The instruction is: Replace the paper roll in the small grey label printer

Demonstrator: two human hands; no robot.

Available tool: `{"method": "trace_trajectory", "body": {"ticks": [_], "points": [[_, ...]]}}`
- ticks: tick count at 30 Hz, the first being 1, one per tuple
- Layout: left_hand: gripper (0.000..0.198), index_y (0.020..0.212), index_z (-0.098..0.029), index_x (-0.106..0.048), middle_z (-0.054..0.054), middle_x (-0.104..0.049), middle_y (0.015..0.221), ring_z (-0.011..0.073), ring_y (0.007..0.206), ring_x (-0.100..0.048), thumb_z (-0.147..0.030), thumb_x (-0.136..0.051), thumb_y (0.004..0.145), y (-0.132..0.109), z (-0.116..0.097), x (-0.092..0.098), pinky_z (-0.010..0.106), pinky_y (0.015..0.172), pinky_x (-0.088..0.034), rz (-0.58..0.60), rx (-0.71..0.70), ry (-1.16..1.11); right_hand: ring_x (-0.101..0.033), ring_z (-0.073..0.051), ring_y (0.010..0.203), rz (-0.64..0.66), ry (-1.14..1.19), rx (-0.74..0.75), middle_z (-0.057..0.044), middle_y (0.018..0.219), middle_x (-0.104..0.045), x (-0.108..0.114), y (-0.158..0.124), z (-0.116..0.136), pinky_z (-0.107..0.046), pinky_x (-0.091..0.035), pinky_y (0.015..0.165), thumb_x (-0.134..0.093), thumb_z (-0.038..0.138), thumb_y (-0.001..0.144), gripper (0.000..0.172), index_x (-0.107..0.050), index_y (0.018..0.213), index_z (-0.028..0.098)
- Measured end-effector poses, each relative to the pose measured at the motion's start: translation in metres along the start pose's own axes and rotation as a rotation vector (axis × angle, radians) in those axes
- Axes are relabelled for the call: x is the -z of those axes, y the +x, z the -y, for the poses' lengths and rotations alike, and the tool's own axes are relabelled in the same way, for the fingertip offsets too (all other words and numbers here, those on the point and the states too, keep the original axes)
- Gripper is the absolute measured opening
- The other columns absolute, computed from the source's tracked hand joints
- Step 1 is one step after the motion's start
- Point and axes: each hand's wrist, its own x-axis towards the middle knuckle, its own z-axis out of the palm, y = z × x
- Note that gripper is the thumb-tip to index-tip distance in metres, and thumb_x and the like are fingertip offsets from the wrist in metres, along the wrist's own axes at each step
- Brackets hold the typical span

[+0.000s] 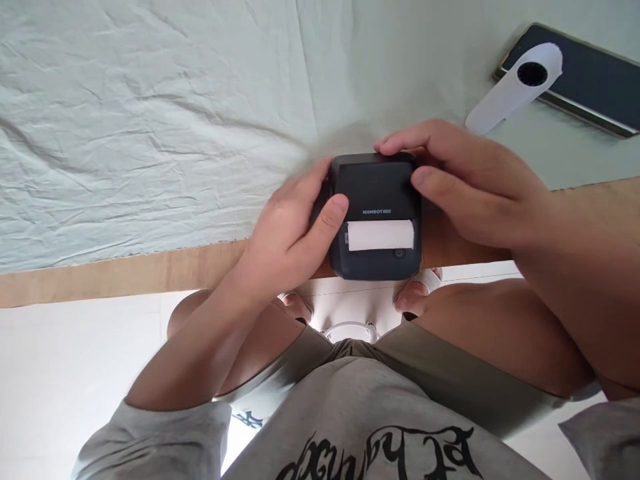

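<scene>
A small dark label printer point(376, 193) marked NIIMBOT is held over the near edge of the table. A strip of white label paper point(381, 235) shows at its slot. My left hand point(287, 230) grips its left side, thumb lying on the top face. My right hand point(465, 180) wraps over the far right corner, fingers curled on the back edge and thumb on top.
A pale wrinkled cloth point(150, 120) covers the wooden table point(125, 273). At the far right lies a dark phone point(585, 80) with a white handheld fan-shaped object point(515, 87) across it. Below are my knees, sandalled feet and a white floor.
</scene>
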Motion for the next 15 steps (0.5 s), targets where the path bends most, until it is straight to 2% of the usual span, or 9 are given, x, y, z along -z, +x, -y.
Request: {"method": "trace_trajectory", "body": {"ticks": [3,5,8,10,13,15], "points": [[0.069,0.168,-0.026,-0.060,0.014,-0.074,0.161,0.0412,0.149,-0.071,-0.072,-0.041,0.121,-0.006,-0.003,0.001,0.061,0.129,-0.058,0.039,-0.068,0.106,-0.072,-0.024,0.137,-0.064,0.037,-0.051,0.000,0.141,-0.076,0.003,-0.003,0.002,-0.050,-0.060,0.122,-0.043,0.040,0.113,0.042,-0.068,0.145,0.032],[0.076,0.175,-0.025,-0.052,0.016,-0.066,0.172,0.0427,0.157,-0.066,-0.076,-0.039,0.120,-0.012,-0.001,0.001,0.063,0.133,-0.055,0.060,-0.106,0.163,-0.073,-0.023,0.136,-0.049,0.017,-0.048,0.001,0.140,-0.078,0.005,-0.004,-0.001,-0.049,-0.063,0.120,-0.045,0.034,0.109,0.042,-0.067,0.145,0.031],[0.094,0.183,-0.023,-0.040,0.021,-0.053,0.184,0.0469,0.168,-0.055,-0.085,-0.050,0.113,-0.023,0.005,0.001,0.067,0.138,-0.050,0.097,-0.114,0.233,-0.075,-0.024,0.133,-0.010,-0.093,-0.006,0.002,0.143,-0.077,0.005,-0.004,-0.007,-0.053,-0.066,0.118,-0.048,0.022,0.097,0.055,-0.062,0.149,0.033],[0.111,0.186,-0.021,-0.033,0.024,-0.048,0.187,0.0494,0.172,-0.050,-0.093,-0.058,0.105,-0.031,0.009,-0.001,0.068,0.139,-0.047,0.102,-0.109,0.293,-0.075,-0.026,0.133,-0.004,-0.165,0.046,0.000,0.146,-0.075,0.003,-0.003,-0.012,-0.056,-0.067,0.117,-0.051,0.020,0.094,0.061,-0.059,0.153,0.034],[0.130,0.188,-0.019,-0.029,0.026,-0.047,0.187,0.0512,0.172,-0.049,-0.101,-0.066,0.094,-0.040,0.013,-0.007,0.067,0.139,-0.047,0.074,-0.123,0.383,-0.073,-0.028,0.136,-0.005,-0.195,0.130,-0.005,0.152,-0.073,0.001,-0.003,-0.015,-0.057,-0.068,0.115,-0.055,0.023,0.096,0.060,-0.058,0.155,0.035],[0.132,0.188,-0.018,-0.028,0.027,-0.051,0.184,0.0507,0.170,-0.052,-0.101,-0.068,0.094,-0.044,0.014,-0.012,0.066,0.139,-0.048,0.035,-0.142,0.431,-0.073,-0.029,0.138,-0.008,-0.195,0.162,-0.005,0.155,-0.071,0.000,-0.003,-0.016,-0.057,-0.069,0.113,-0.056,0.022,0.096,0.060,-0.058,0.154,0.036]]}}
